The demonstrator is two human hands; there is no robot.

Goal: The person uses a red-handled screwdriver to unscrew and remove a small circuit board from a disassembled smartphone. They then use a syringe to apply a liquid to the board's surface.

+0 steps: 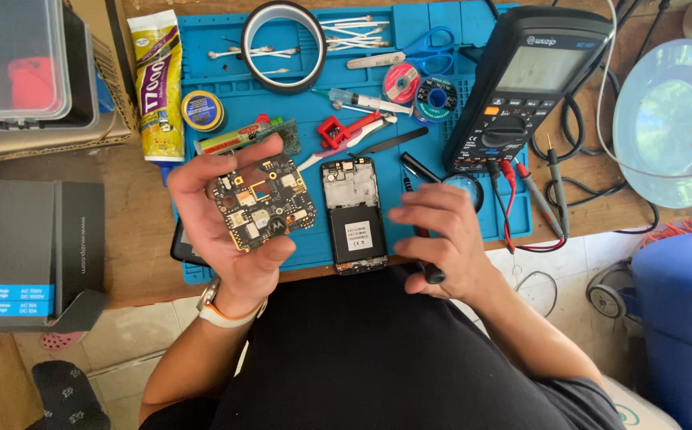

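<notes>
In the head view, the left hand (230, 219) sits left of centre, fingers curled around a bare phone circuit board (262, 203), held up face-on above the blue work mat (203, 56). The right hand (445, 243), right of centre, is closed on a dark slim tool (428, 269); only its lower end shows past the palm, so it may be a screwdriver. Between the hands an opened phone frame (354, 215) lies on the mat. A black multimeter (533, 80) stands at upper right, its red probe leads (513, 207) partly hidden by the right hand. A glue tube (157, 84) lies at upper left.
</notes>
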